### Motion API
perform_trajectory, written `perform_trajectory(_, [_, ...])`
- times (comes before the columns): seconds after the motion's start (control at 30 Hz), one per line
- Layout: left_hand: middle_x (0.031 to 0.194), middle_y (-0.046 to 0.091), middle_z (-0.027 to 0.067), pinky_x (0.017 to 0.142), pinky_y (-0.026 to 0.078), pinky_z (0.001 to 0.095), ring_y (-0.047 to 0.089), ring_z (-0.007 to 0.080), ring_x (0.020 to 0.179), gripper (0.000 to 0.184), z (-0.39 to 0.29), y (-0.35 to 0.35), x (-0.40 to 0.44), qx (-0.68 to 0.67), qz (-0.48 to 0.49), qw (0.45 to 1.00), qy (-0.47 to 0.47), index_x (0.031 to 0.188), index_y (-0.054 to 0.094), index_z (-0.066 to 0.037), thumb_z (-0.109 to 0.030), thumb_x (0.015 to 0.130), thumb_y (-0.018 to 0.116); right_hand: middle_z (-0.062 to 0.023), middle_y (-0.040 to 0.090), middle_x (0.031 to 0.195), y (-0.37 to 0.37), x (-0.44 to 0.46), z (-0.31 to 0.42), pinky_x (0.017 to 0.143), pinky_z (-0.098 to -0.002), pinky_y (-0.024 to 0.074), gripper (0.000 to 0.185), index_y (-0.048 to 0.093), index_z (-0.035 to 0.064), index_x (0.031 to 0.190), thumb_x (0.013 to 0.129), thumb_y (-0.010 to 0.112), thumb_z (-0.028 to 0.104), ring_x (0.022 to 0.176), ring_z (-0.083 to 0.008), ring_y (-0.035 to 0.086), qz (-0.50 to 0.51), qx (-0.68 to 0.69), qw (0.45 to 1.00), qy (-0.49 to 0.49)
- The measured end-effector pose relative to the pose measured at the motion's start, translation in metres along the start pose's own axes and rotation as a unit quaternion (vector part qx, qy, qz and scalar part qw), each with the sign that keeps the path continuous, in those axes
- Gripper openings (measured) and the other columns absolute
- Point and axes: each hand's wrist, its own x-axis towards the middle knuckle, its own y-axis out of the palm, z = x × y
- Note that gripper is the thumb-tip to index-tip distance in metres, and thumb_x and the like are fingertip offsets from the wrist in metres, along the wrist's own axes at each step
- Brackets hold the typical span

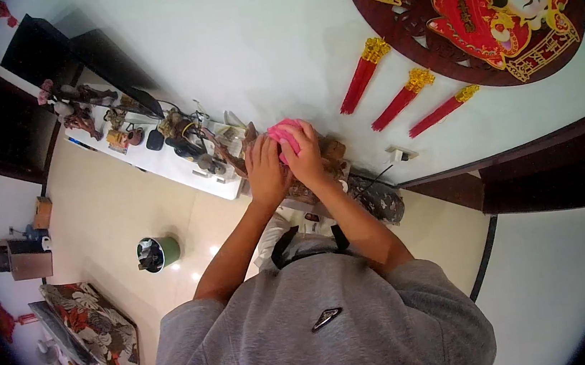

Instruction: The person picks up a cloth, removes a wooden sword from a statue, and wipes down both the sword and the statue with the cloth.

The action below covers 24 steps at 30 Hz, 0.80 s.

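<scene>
My right hand [304,158] is closed on a crumpled pink cloth [285,131], pressing it against a dark brown carved piece [299,192], which looks like wood. Beside it, my left hand [267,171] lies over the same carving with its fingers bent onto it. Both hands hide most of the carving's upper part. A thin brown branch-like piece [226,154] sticks out left of my left hand.
A long white cabinet [184,178] runs left, crowded with ornaments and a black television [114,69]. A green bin [169,250] stands on the floor. Near the wall socket [399,155] hangs a black cable. Red tassels [360,77] hang from a round wall plaque [427,30].
</scene>
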Motion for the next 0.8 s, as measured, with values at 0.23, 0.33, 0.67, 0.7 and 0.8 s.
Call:
perform_trajectory(0.23, [0.14, 0.047, 0.0168, 0.113, 0.027, 0.0525, 0.038, 0.0367, 0.136, 0.074, -0.004, -0.014, 0.003, 0.019, 0.025, 0.999, 0.011, 0.139, 0.042, -0.003, -0.017, 0.072, 0.071, -0.0192, 0.056, 0.111, -0.003, 0.022, -0.042, 0.095, -0.0436, 0.045, 0.022, 0.066, 0.0058, 0.109, 0.088, 0.062, 0.01, 0.107, -0.0372, 0.055, 0.031, 0.023, 0.999, 0.034])
perform_trajectory(0.33, [0.14, 0.046, 0.02, 0.109, 0.034, 0.0502, 0.044, 0.0407, 0.129, 0.077, 0.008, 0.005, 0.0, -0.118, 0.046, 0.992, -0.025, 0.14, 0.038, -0.002, -0.012, 0.071, 0.072, -0.0177, 0.058, 0.111, -0.014, 0.036, -0.01, 0.094, -0.0411, 0.0454, 0.019, 0.067, 0.0054, 0.105, 0.087, 0.064, 0.01, 0.106, -0.0352, 0.056, 0.075, 0.058, 0.995, 0.039])
perform_trajectory(0.67, [0.136, 0.046, 0.0222, 0.089, 0.049, 0.0486, 0.055, 0.0423, 0.112, 0.08, -0.005, -0.002, -0.003, -0.144, 0.093, 0.981, -0.089, 0.141, 0.03, -0.003, -0.012, 0.073, 0.07, -0.0158, 0.068, 0.096, -0.005, 0.041, -0.042, 0.079, -0.0365, 0.0511, 0.017, 0.068, 0.0019, 0.099, 0.089, 0.065, 0.016, 0.086, -0.0272, 0.066, 0.141, 0.109, 0.972, 0.155])
perform_trajectory(0.7, [0.136, 0.046, 0.0217, 0.088, 0.049, 0.0483, 0.055, 0.0424, 0.112, 0.08, -0.005, -0.001, -0.003, -0.136, 0.085, 0.984, -0.083, 0.142, 0.029, -0.004, -0.012, 0.074, 0.07, -0.0157, 0.068, 0.096, -0.007, 0.046, -0.037, 0.079, -0.0362, 0.0509, 0.017, 0.068, 0.0017, 0.099, 0.09, 0.065, 0.016, 0.086, -0.0268, 0.066, 0.148, 0.105, 0.977, 0.111])
perform_trajectory(0.8, [0.136, 0.046, 0.0206, 0.087, 0.05, 0.0484, 0.056, 0.0417, 0.111, 0.079, -0.003, 0.003, -0.005, -0.12, 0.105, 0.982, -0.102, 0.142, 0.029, -0.004, -0.012, 0.074, 0.069, -0.016, 0.068, 0.095, -0.01, 0.054, -0.011, 0.079, -0.0368, 0.0507, 0.019, 0.067, 0.0015, 0.099, 0.089, 0.066, 0.017, 0.088, -0.0273, 0.066, 0.177, 0.13, 0.975, 0.028])
